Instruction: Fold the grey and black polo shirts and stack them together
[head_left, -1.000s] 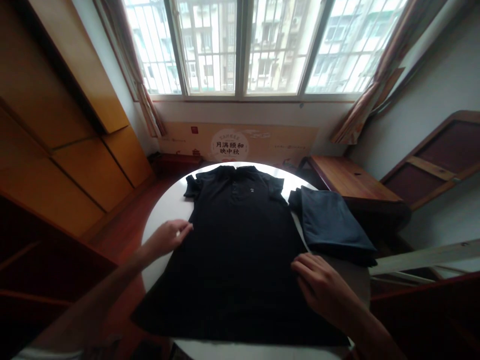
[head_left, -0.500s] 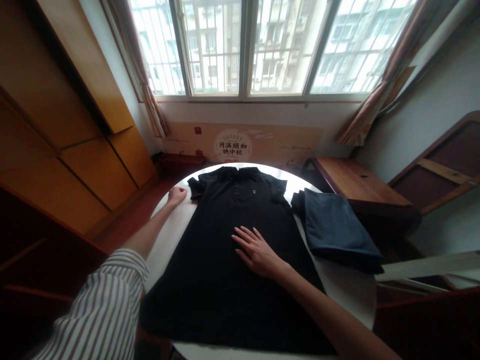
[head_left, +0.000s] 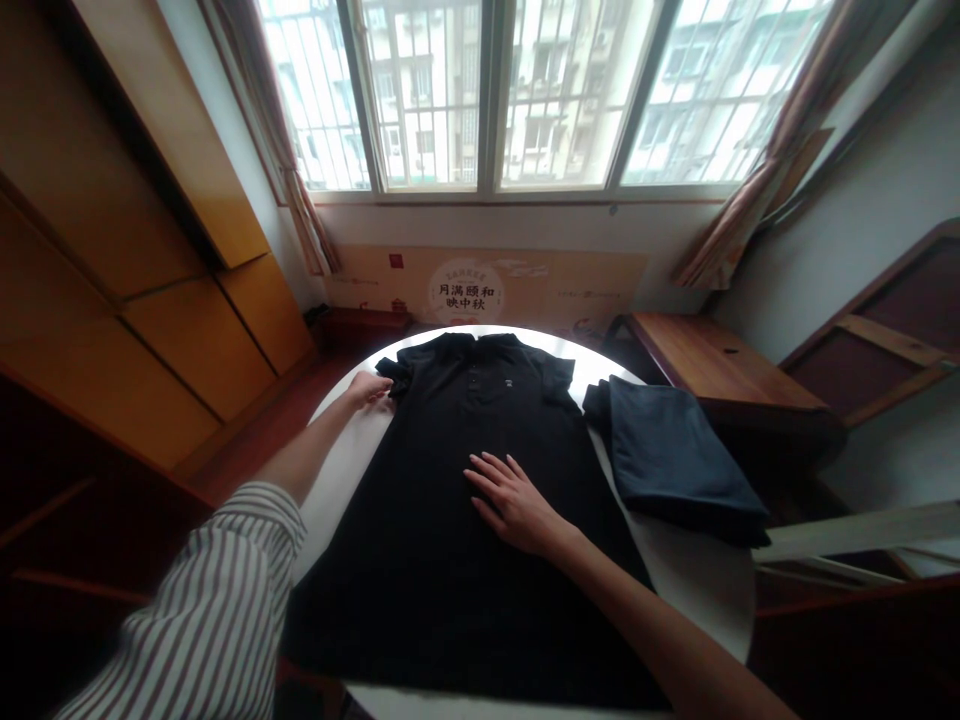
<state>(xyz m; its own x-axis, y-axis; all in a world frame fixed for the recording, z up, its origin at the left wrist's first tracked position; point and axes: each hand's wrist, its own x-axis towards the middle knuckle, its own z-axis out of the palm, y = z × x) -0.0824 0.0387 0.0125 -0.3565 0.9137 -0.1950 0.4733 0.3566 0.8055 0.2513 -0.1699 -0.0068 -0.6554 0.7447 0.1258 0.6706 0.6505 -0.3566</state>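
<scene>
A black short-sleeved polo shirt (head_left: 450, 520) lies spread front side up, its collar at the far end and a small light mark on the chest. At its left sleeve edge is my left hand (head_left: 370, 389), the fingers closed in a pinch on the cloth; the fingertips are partly hidden. My right hand (head_left: 517, 505) rests flat on the middle of the shirt with fingers stretched out. Beneath the shirt is a round white table (head_left: 697, 585). To the right of the shirt sits a pile of folded dark clothes (head_left: 675, 450), dark blue on top.
Beyond the table, a printed banner (head_left: 562, 290) runs along the wall under a barred window (head_left: 555, 100). A wooden desk (head_left: 727, 360) stands at the right, behind the folded pile. Wooden cabinets (head_left: 165, 340) line the left side.
My left hand has moved a little to the right, from beside the shirt's sleeve onto its edge. My right hand has stayed flat in the same spot.
</scene>
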